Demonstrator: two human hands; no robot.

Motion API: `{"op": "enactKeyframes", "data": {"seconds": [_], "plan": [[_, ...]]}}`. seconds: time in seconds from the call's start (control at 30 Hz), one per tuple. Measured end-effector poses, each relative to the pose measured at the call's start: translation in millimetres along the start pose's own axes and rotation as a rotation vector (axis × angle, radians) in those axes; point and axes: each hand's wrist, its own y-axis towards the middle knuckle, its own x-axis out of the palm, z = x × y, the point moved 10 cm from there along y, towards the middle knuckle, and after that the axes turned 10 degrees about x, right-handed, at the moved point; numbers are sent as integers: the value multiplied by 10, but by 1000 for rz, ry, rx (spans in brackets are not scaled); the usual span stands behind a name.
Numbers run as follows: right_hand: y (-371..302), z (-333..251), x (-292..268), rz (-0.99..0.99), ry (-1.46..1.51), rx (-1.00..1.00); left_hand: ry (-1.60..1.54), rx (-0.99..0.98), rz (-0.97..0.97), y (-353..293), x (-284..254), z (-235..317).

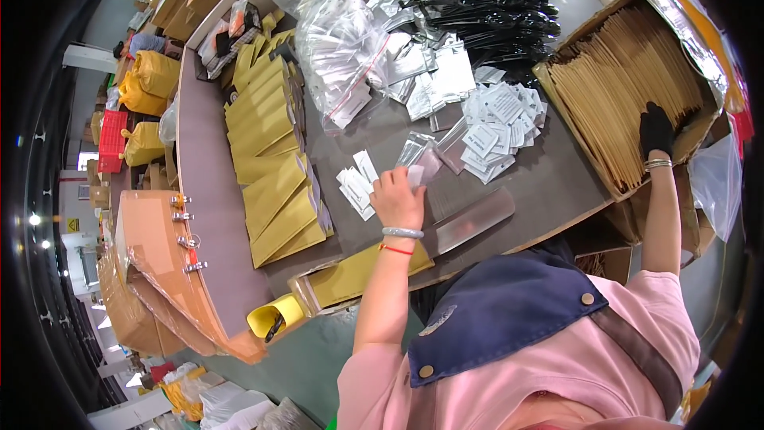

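Note:
My left hand (398, 201) is bare, its fingers curled down over the middle of the table. A small white packet (415, 176) shows between its thumb and fingers. Flat white packets (356, 189) lie just to its left, and clear plastic sleeves (428, 161) lie just beyond its fingertips. My right hand (657, 129), in a black glove, reaches into the cardboard box at the right. It touches the near right end of a tightly packed row of brown envelopes (617, 80); the dark glove hides how its fingers are bent.
Silver-white sachets (503, 127) lie heaped mid-table, with black cable-like bundles (493, 12) behind. A bulging clear bag (342, 56) stands left of them. Yellowish padded mailers (270, 151) overlap along the left. A clear plastic strip (475, 221) and a yellow container (274, 317) are near the front edge.

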Motion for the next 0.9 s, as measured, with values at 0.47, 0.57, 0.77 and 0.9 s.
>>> {"op": "enactKeyframes", "data": {"seconds": [0.47,0.57,0.77,0.9], "plan": [[-426,-2254,-694,21,588,-551,-387,283,-188,-251,-188,681],[-379,-2531,-535,9,315,-594,-499,313,-54,57,-243,848],[-235,-2739,-168,-146,-95,-473,-398,145,64,569,233,967],[-180,-2749,-68,-15,-30,-572,-369,142,39,639,424,927]]}}
